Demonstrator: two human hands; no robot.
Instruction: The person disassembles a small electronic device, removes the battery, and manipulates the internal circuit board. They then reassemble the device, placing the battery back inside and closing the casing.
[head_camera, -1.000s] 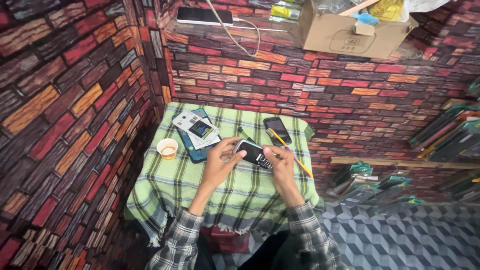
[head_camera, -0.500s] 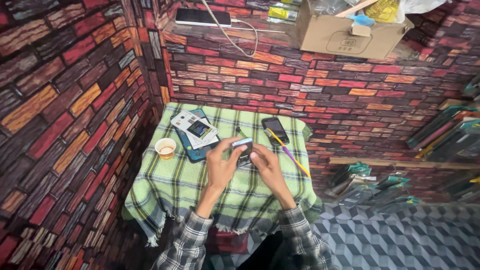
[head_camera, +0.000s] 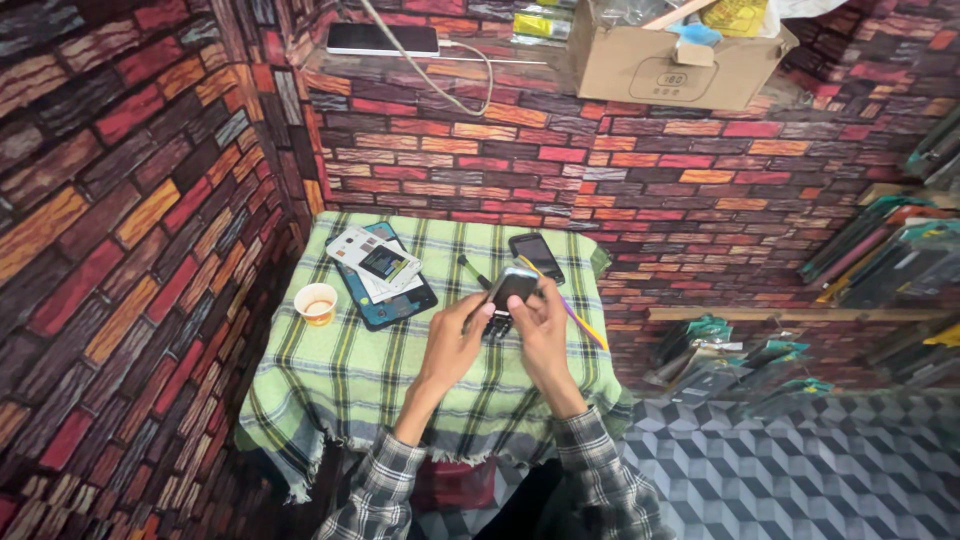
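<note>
Grip the small dark phone (head_camera: 510, 296) firmly: your left hand (head_camera: 455, 335) and right hand (head_camera: 538, 325) both close their fingers around it above the worktop's (head_camera: 330, 375) middle; keep it steady over the cloth.

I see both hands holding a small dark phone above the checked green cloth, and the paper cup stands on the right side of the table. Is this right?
Not quite. In the head view the paper cup stands on the left side of the table. The rest holds: the left hand and right hand hold the small dark phone above the checked green cloth.
</note>
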